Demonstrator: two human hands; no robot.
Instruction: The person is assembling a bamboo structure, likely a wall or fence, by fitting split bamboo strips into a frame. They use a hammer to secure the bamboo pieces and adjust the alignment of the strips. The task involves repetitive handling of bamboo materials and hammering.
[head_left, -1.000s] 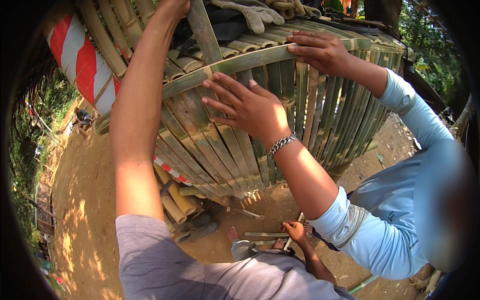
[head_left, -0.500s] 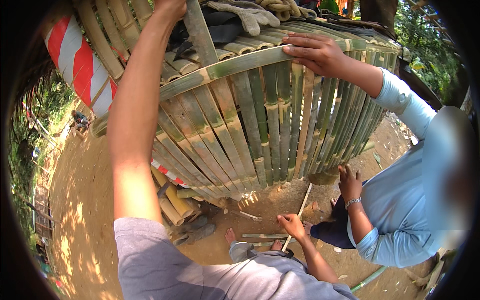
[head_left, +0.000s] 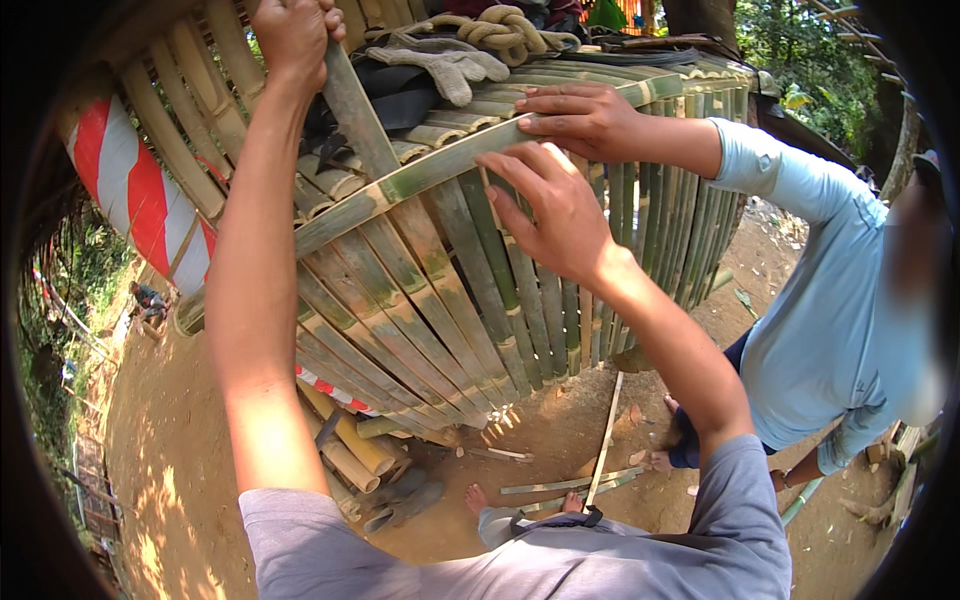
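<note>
Slats (head_left: pixel 430 275) are up, fixing of the rim (head_left: pixel 430 169) unclear; left hand (head_left: pixel 294 45) grips a strip (head_left: pixel 360 122), right hand (head_left: pixel 562 212) has loosely parted fingers.

You're outdoors in daylight, brown dirt ground (head_left: pixel 150 400) underfoot, sun patches (head_left: pixel 155 510) on it near left; red-and-white striped post (head_left: pixel 140 195) left, foliage (head_left: pixel 95 270) far left, more greenery (head_left: pixel 800 65) far right, dark tree trunk (head_left: pixel 700 25) far, orange slatted panel (head_left: pixel 632 15) left of it
</note>
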